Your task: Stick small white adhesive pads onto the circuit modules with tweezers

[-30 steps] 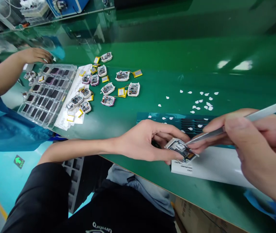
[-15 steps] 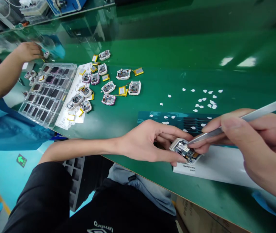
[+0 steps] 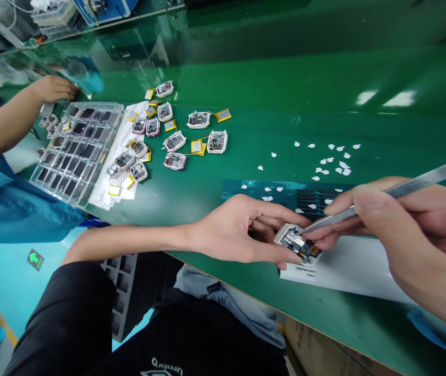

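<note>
I have the left hand [image 3: 234, 235] reaching in over the near edge of the green table [image 3: 238, 68], partly closed around a small white watch case [image 3: 290, 240]. Its thumb lies along the near side of the case and the index finger along the far side; the other fingers curl beneath, and from my view I can't tell exactly where they touch. The case is tilted, with its open face and circuit board showing upward.

My right hand [image 3: 407, 230] is closed in a pinch, thumb against fingers, on a pointed metal tool [image 3: 430, 183]. The tip comes down onto the board inside the case; I can't make out whether it grips anything there. The fingertips of this hand are right beside the case.

Both hands work above a white sheet [image 3: 356, 271] and a dark teal strip [image 3: 250, 190] dotted with white stickers. More loose stickers [image 3: 330, 161] lie scattered beyond the strip. Well off to my left are other open watch cases [image 3: 198, 120] with yellow-edged batteries [image 3: 223, 115], some on printed paper [image 3: 101, 196]. Past them, a co-worker's hand [image 3: 54, 87] is near a clear tray [image 3: 94, 172].
</note>
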`<state>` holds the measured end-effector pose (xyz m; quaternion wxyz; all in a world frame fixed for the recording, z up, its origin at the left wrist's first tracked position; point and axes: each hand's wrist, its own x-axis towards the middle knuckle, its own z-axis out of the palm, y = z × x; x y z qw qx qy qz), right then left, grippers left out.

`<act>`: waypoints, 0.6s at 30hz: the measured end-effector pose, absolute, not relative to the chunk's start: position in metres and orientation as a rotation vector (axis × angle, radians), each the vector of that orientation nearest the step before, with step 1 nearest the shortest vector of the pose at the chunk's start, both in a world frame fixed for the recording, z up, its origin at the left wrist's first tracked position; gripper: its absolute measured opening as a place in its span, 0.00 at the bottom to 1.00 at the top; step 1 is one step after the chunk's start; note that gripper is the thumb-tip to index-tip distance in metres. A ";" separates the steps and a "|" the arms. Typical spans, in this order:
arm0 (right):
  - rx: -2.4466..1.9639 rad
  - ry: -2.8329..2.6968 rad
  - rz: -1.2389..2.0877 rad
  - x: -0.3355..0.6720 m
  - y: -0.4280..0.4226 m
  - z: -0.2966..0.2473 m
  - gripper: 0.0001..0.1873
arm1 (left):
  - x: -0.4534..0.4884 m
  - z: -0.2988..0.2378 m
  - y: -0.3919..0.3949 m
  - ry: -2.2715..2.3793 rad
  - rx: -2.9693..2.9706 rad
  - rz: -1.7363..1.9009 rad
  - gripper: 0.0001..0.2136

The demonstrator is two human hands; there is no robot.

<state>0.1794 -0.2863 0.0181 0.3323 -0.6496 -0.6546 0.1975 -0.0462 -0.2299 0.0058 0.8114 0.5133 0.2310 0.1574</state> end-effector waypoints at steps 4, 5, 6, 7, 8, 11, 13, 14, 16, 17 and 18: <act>-1.704 -1.731 0.481 0.179 -0.289 0.017 0.24 | -0.047 0.006 -0.230 0.503 1.094 0.333 0.20; -1.703 -1.730 0.479 0.179 -0.291 0.017 0.23 | -0.047 0.006 -0.229 0.508 1.090 0.325 0.21; -1.702 -1.729 0.477 0.179 -0.292 0.016 0.22 | -0.047 0.006 -0.229 0.513 1.084 0.317 0.21; -1.702 -1.732 0.475 0.179 -0.292 0.015 0.22 | -0.047 0.006 -0.229 0.516 1.077 0.311 0.21; -1.699 -1.741 0.470 0.179 -0.293 0.015 0.22 | -0.047 0.006 -0.230 0.519 1.071 0.309 0.21; -1.677 -1.784 0.443 0.179 -0.295 0.014 0.22 | -0.046 0.006 -0.230 0.519 1.066 0.328 0.21; -1.656 -1.802 0.427 0.179 -0.295 0.014 0.20 | -0.046 0.007 -0.231 0.527 1.081 0.337 0.20; -1.650 -1.804 0.426 0.178 -0.295 0.015 0.19 | -0.046 0.008 -0.232 0.537 1.093 0.334 0.20; -1.629 -1.797 0.439 0.176 -0.295 0.016 0.16 | -0.047 0.009 -0.233 0.563 1.120 0.313 0.18; -1.617 -1.793 0.454 0.174 -0.295 0.016 0.15 | -0.047 0.010 -0.233 0.579 1.132 0.302 0.17; -1.600 -1.789 0.463 0.173 -0.296 0.016 0.15 | -0.047 0.010 -0.233 0.595 1.143 0.293 0.16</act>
